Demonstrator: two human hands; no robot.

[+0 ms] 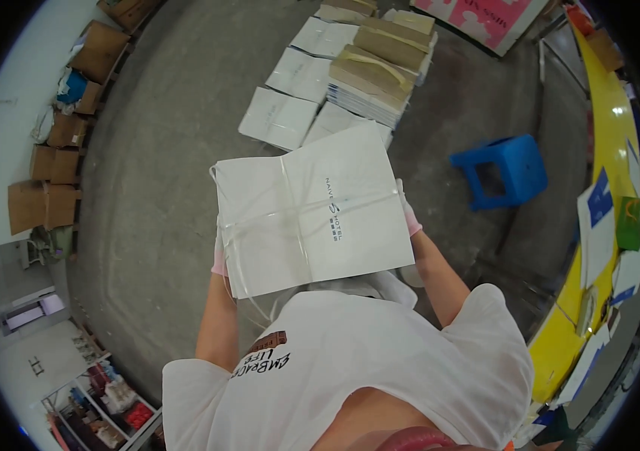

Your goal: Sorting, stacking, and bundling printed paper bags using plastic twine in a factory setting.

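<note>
Held in front of my body is a bundle of flat white paper bags (pixel 260 248), bound both ways with clear plastic strapping and printed in dark blue. My left hand (pixel 219 255), in a white glove with a pink cuff, grips its left side. At the right side my right hand (pixel 409 207), gloved the same way, holds the bundle too. Most of the fingers of both hands are hidden behind or beneath it. A loose end of strapping dangles by the bundle's lower left edge.
Beyond the bundle, several similar white bundles (pixel 279 118) lie on the grey floor, with brown-topped stacks (pixel 375 71) among them. To the right stand a blue plastic stool (pixel 511 173) and a yellow table (pixel 560 353). Cardboard boxes (pixel 53 203) line the left wall.
</note>
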